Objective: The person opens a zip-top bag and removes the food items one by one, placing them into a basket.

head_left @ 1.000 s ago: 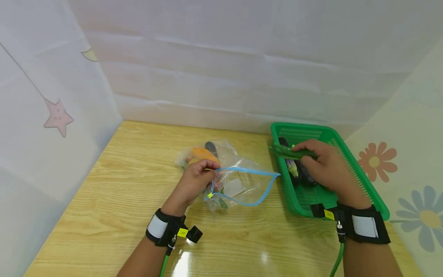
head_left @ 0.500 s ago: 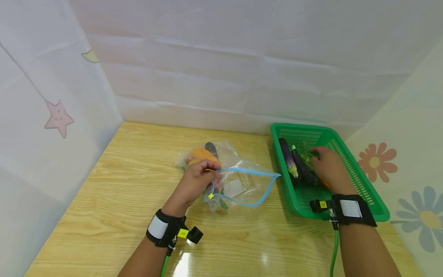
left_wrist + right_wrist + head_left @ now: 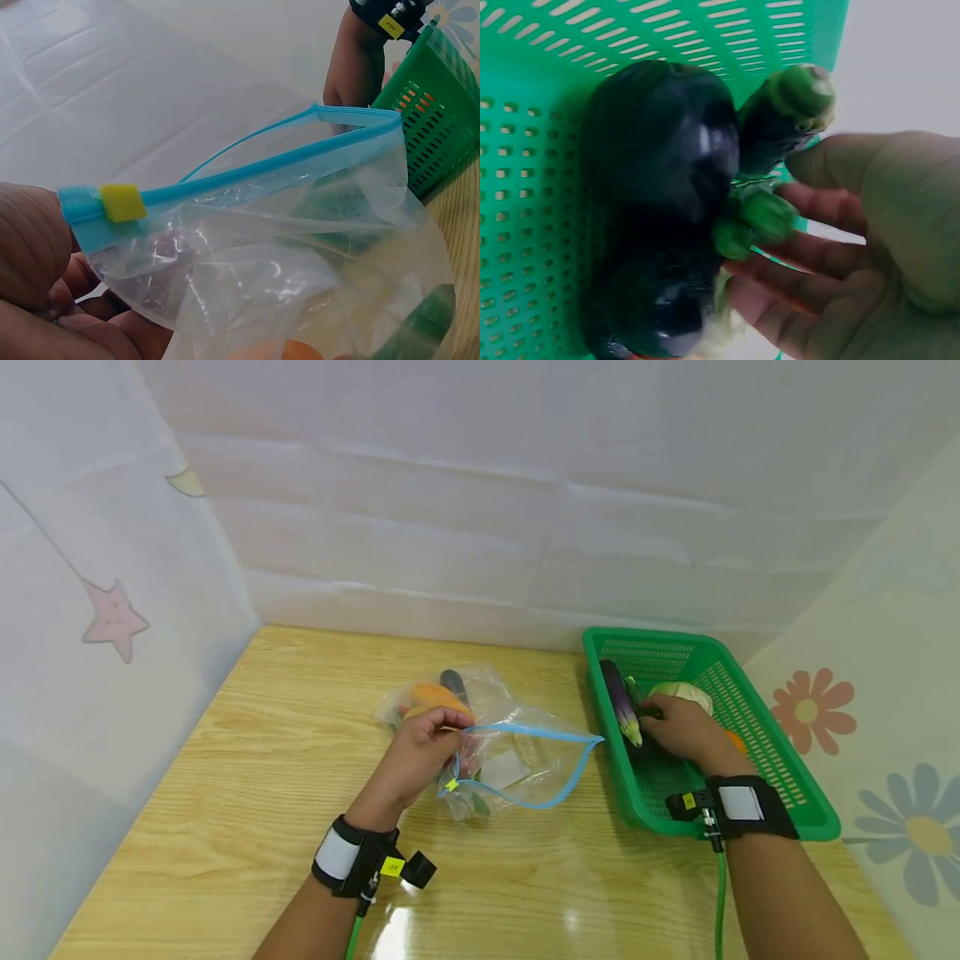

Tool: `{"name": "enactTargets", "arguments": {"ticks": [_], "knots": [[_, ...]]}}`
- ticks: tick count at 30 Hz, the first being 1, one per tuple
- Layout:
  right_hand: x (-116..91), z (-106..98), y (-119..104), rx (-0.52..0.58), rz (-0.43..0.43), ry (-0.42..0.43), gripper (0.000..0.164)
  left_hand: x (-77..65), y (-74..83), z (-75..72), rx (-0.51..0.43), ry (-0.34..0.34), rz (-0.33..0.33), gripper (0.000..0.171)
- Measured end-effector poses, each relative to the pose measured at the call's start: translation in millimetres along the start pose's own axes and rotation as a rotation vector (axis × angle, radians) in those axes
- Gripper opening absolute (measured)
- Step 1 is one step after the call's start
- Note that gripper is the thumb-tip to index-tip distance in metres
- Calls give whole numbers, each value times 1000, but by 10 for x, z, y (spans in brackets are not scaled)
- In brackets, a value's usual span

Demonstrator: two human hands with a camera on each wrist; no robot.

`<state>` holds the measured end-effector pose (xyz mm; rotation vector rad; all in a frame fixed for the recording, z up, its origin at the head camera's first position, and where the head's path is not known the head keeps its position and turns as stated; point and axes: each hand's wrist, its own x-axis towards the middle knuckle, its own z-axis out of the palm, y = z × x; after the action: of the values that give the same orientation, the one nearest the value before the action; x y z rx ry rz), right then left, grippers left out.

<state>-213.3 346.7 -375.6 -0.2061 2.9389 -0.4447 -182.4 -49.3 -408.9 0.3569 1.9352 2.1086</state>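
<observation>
My left hand (image 3: 422,747) pinches the rim of a clear zip bag (image 3: 517,729) with blue edging and a yellow slider (image 3: 124,202). The bag lies open-mouthed on the table, with orange, dark and green produce showing through it. My right hand (image 3: 686,731) is down in the green basket (image 3: 787,768). In the right wrist view, its spread fingers touch or lie close to small green vegetables (image 3: 761,219), blurred. The thumb is by a slender dark vegetable (image 3: 769,127) with a green end. Large dark glossy vegetables (image 3: 664,139) lie alongside.
A purple eggplant (image 3: 621,703) lies along the basket's left wall. A pale cabbage (image 3: 686,693) and an orange vegetable (image 3: 737,742) are behind and beside the right hand. Bare tabletop (image 3: 247,760) extends left of the bag; white sheets rise behind.
The right hand, which held a green vegetable above the basket, has gone down into it and shifted left. The cabbage has come into sight. The left hand stays on the bag.
</observation>
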Motion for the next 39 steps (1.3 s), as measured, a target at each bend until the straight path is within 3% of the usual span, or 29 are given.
{"name": "enactTargets", "arguments": {"ticks": [4, 8, 11, 14, 16, 20, 23, 25, 29, 35, 39], "knots": [[-59, -11, -130, 32, -17, 36, 41, -15, 4, -9, -10, -2, -2, 21], [-179, -74, -467, 37, -100, 216, 31, -35, 11, -6, -19, -4, 2, 21], [-289, -86, -823, 50, -201, 329, 18, -46, 11, -1, -27, -7, 6, 21], [-370, -21, -1158, 50, -331, 374, 8, -55, 9, -2, -33, -13, 10, 20], [-398, 62, -1344, 30, -426, 381, 11, -57, 5, -3, -31, -19, 11, 20], [-398, 237, -1644, -14, -560, 308, 19, -59, 14, -2, -27, -15, 15, 19], [-360, 360, -1787, -49, -587, 199, 15, -57, 26, 6, -30, -15, 18, 19], [-321, 433, -1846, -62, -589, 130, 13, -58, 34, 15, -34, -18, 18, 19], [-219, 566, -1919, -40, -587, 51, 27, -73, 44, 8, -45, -16, 13, 21], [-28, 730, -1980, 46, -574, 14, 18, -110, 68, -28, -24, 3, 22, 23], [95, 830, -2011, 122, -499, -6, 19, -132, 86, -45, -13, 14, 19, 22]]}}
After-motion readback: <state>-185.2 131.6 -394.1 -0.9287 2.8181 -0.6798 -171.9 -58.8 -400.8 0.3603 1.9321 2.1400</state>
